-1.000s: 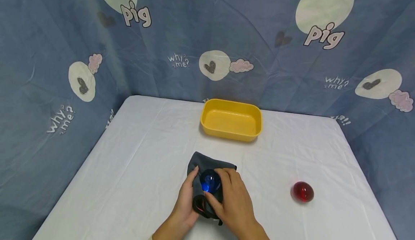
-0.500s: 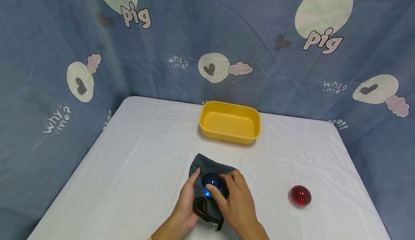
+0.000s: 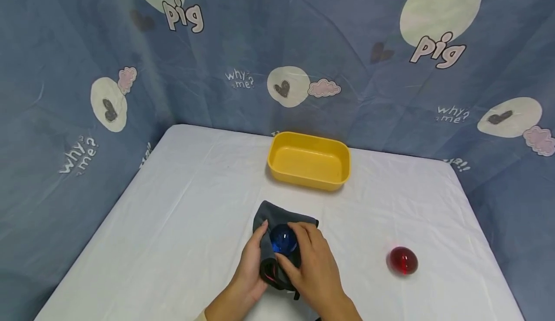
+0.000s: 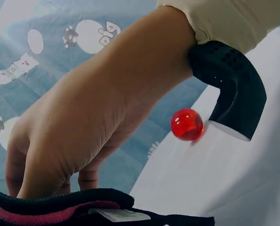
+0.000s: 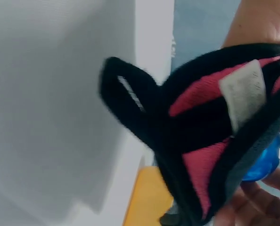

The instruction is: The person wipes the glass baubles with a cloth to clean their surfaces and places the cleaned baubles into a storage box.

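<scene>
My left hand (image 3: 249, 268) holds a folded dark grey cloth (image 3: 277, 211) from its left side, the thumb lying up along it. Black edging, a pink inner face and a white label show on the cloth (image 5: 206, 122) in the right wrist view. A clear blue ball (image 3: 283, 238) rests against the cloth. My right hand (image 3: 318, 268) grips this ball between thumb and fingers, from the right; the left wrist view shows the back of that hand (image 4: 78, 117). Cloth and hand partly hide the blue ball (image 5: 265, 162) in the right wrist view.
A yellow rectangular tray (image 3: 308, 183) stands at the back of the white-covered table (image 3: 191, 234). To the right of my hands lies a clear red ball (image 3: 403, 260). A printed blue curtain (image 3: 208, 46) hangs behind the table.
My right thumb was across the front of the blue ball half a second ago and is now at its lower edge. The left hand keeps its hold on the cloth.
</scene>
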The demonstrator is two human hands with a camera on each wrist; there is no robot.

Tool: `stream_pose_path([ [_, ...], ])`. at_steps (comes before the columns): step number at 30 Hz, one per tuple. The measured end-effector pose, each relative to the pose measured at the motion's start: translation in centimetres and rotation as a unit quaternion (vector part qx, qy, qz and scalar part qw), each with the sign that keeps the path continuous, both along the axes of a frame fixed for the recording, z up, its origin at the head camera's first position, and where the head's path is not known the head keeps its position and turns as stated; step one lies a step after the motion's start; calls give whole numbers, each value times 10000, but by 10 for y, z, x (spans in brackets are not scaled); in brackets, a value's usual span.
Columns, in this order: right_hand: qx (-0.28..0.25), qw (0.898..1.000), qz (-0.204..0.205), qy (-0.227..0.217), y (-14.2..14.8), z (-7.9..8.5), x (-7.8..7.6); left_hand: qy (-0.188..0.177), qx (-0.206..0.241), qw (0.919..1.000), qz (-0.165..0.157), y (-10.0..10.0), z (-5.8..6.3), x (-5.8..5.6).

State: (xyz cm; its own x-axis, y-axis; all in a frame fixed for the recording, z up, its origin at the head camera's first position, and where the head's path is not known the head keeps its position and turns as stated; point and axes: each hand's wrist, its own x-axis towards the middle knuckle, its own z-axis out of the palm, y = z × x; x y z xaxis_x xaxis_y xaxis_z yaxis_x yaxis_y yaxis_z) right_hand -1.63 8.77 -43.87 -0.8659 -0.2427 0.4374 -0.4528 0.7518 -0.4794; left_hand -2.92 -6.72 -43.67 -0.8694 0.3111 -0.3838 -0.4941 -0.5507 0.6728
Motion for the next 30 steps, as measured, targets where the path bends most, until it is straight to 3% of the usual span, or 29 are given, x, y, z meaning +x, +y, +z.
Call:
stream_pose_path([
  [15,-606,9962,-118,614,0,-5,-2,26,101,9998,190,2,5,-1],
  [20,-656,9966,-346,360,-3,-6,2,11,118,9999,102,1,5,1],
  [24,-584,9979,-251,131,-4,-5,5,-25,143,9999,58,0,5,1],
  [30,-411,9983,-20,409,-4,-2,2,28,243,9997,74,0,6,-1],
])
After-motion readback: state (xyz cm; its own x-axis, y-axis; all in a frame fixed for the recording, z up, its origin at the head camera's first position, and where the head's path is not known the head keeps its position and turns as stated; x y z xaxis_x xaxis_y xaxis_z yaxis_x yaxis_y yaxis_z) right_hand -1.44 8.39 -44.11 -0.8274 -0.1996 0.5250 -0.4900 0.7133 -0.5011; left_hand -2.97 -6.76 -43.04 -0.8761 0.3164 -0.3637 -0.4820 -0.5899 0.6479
